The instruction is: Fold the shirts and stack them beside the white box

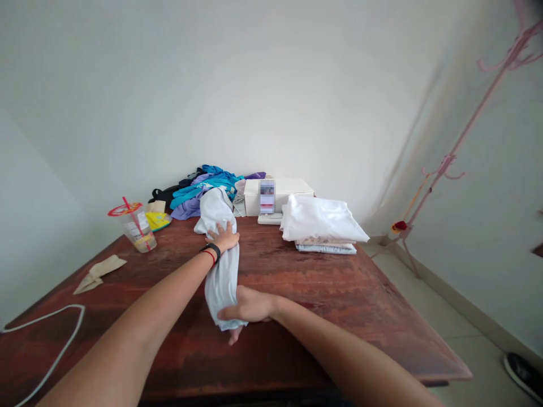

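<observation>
A pale, whitish garment [223,277] lies lengthwise in a long narrow strip on the wooden table, its far end bunched up. My left hand [225,237] rests on its upper part, palm down with fingers spread. At the near end, my right hand [250,304] grips the garment, thumb on top and other fingers beneath; a fingertip shows past the hem. What kind of garment it is cannot be made out. To the right sits a stack of folded cloths [322,219], a white one on top.
Behind are a heap of blue, purple and black clothes [212,183], a white box [297,187] and a phone [267,196] propped against it. On the left stand a plastic cup with straw [139,229], a beige cloth [102,271] and a white cable [63,345]. A pink coat rack [479,107] stands right.
</observation>
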Demonstrator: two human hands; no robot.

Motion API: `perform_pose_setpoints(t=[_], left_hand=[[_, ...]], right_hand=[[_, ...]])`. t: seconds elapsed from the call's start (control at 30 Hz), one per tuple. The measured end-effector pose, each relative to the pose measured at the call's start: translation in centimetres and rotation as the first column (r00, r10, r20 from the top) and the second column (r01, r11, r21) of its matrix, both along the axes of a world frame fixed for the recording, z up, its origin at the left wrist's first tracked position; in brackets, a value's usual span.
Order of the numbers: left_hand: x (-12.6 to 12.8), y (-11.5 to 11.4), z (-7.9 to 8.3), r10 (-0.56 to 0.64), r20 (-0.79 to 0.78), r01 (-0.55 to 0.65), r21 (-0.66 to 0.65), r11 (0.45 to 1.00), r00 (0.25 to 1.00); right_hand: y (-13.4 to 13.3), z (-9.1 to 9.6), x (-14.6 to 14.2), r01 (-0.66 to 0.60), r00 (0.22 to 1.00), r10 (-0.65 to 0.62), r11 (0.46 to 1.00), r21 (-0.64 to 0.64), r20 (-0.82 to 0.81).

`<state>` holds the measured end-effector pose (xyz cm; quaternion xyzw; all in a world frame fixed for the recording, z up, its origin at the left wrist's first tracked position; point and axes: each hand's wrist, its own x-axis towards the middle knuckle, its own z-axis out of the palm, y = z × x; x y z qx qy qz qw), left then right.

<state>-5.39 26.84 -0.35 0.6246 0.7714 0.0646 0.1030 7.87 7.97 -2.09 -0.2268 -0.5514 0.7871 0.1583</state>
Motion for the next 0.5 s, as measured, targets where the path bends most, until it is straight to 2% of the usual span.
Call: perform_pose_setpoints(t=[0.13,0.2,0.23,0.27,0.33,0.37,0.4,0.5], left_hand=[[-1.5,1.6,-0.4,-0.024,0.021,0.023,0.037,0.999,1.000],[-2.4,2.4,-0.5,-0.043,0.038,0.042,0.039,0.998,0.998],[-2.8,2.8,-0.5,-0.058,0.046,0.056,0.041,0.998,0.997],[-3.3,3.1,-0.5,-0.075,0.053,0.072,0.045,0.996,0.996],[-4.1,3.7,-0.5,-0.119,0.062,0.116,0.057,0.992,0.991],[-4.5,3.9,-0.4,-0.144,0.067,0.140,0.062,0.988,0.987],[-4.8,4.1,-0.4,-0.167,0.070,0.162,0.066,0.985,0.984],[-5.7,4.6,-0.2,-0.210,0.076,0.206,0.066,0.976,0.975]], right_hand=[[-0.1,-0.3,0.0,-0.091,0.991,0.085,0.995,0.049,0.103],[-0.3,0.2,0.0,-0.197,0.973,0.189,0.979,0.058,0.130],[-0.5,0.6,-0.1,-0.311,0.941,0.302,0.949,0.040,0.150],[-0.7,1.0,-0.2,-0.452,0.879,0.445,0.892,0.005,0.172],[-1.0,1.9,-0.4,-0.686,0.700,0.686,0.723,-0.081,0.196],[-1.1,2.3,-0.5,-0.745,0.632,0.751,0.657,-0.117,0.190],[-1.0,2.5,-0.5,-0.767,0.604,0.778,0.626,-0.142,0.172],[-0.5,2.6,-0.4,-0.728,0.664,0.746,0.662,-0.178,0.058]])
